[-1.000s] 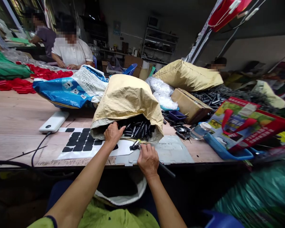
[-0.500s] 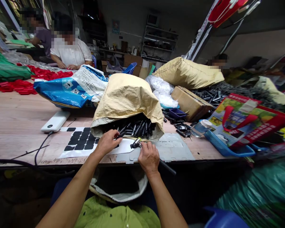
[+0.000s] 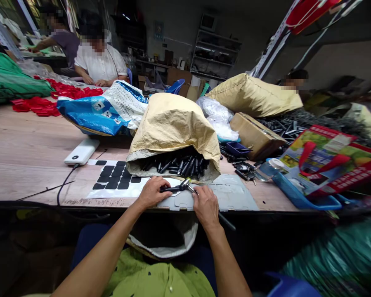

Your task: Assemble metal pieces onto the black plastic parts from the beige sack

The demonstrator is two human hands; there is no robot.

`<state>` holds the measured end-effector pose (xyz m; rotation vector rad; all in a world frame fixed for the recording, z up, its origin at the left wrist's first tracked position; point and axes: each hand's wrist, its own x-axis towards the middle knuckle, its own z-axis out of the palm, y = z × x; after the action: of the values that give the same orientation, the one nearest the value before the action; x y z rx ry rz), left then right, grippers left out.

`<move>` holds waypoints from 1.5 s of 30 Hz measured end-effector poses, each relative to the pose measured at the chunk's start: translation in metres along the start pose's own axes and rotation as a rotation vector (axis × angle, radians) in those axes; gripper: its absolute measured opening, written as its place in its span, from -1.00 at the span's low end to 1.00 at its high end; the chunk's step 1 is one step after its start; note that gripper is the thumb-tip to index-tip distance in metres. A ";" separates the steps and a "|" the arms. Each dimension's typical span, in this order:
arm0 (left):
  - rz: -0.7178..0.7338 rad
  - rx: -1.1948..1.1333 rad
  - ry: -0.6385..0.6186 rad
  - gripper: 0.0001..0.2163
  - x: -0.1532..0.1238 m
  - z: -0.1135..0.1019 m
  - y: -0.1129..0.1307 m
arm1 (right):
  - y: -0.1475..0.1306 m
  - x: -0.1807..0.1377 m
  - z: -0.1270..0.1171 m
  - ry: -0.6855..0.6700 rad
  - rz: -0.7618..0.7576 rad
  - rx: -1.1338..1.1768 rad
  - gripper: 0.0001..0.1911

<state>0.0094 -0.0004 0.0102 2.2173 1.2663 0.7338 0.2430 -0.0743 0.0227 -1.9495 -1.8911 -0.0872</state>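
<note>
Risk: metal-tipped tool [image 3: 185, 184] may skid off small black part [image 3: 167, 189], jab left hand [image 3: 152, 192] or flick it off desk [image 3: 24, 156] edge. Left grip pinches the part; right hand [image 3: 205, 205] grip clenched on tool, over grey plate [image 3: 231, 194].

My left hand [image 3: 151, 192] covers most of the small black piece [image 3: 168, 189] it pinches. My right hand [image 3: 205, 204] closes over the middle of the tool [image 3: 185, 183], so only its metal head and its dark handle end past the near edge of the surface [image 3: 33, 144] show, and where piece and head meet is too small to tell. The tan sack [image 3: 173, 123] at mid-frame hides all but the front of the black parts [image 3: 179, 165] in its mouth, while the bottom edge cuts off a blue object [image 3: 290, 286] at lower right.
</note>
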 end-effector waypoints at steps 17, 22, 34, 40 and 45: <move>-0.116 -0.076 -0.012 -0.80 0.005 0.003 -0.001 | -0.036 -0.021 -0.013 0.068 -0.134 0.376 -0.60; -0.089 -0.081 -0.007 -0.82 0.005 0.003 -0.002 | -0.042 -0.021 -0.012 0.058 -0.123 0.394 -0.61; -0.069 -0.065 0.008 -0.82 0.003 -0.001 0.001 | -0.032 -0.016 -0.005 0.082 -0.082 0.378 -0.65; -0.078 -0.094 0.008 -0.82 0.002 -0.002 0.000 | -0.004 -0.009 0.002 0.127 -0.054 0.088 -0.70; -0.072 -0.097 -0.002 -0.83 0.001 -0.003 -0.001 | 0.002 -0.009 0.010 0.136 -0.066 0.014 -0.69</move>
<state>0.0076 0.0016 0.0120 2.0840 1.2751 0.7492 0.2422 -0.0790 0.0102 -1.8241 -1.8613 -0.2200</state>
